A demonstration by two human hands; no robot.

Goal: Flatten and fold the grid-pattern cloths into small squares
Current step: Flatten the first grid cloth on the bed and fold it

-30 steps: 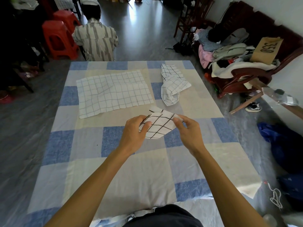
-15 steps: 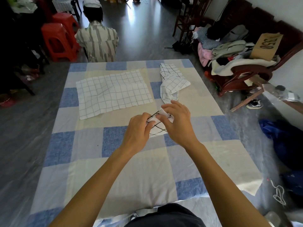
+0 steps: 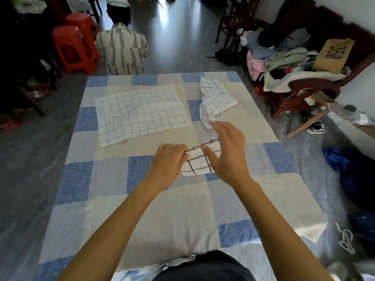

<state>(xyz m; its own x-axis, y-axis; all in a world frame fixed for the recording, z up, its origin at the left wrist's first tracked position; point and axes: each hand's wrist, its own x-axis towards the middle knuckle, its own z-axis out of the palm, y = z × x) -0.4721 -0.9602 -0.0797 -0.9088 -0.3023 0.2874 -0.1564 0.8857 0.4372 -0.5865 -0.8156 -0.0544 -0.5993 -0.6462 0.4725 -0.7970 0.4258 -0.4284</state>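
A small folded white cloth with a bold black grid (image 3: 199, 162) lies on the checked table cover (image 3: 142, 209) in the middle. My left hand (image 3: 167, 162) pinches its left edge. My right hand (image 3: 228, 152) rests over its right side, fingers spread and blurred, hiding part of the cloth. A larger white cloth with a thin grid (image 3: 140, 114) lies spread flat at the back left. A crumpled grid cloth (image 3: 216, 99) sits at the back right, just beyond my right fingertips.
A person in a striped shirt (image 3: 121, 49) sits with their back to me beyond the table's far edge. Red stools (image 3: 74, 47) stand at the back left. A wooden chair piled with clothes (image 3: 294, 78) stands to the right, with blue fabric (image 3: 353, 175) on the floor.
The small cloth was held up between both hands; now it lies on the table. My right hand has opened and moved over its right side, while my left keeps the left edge.
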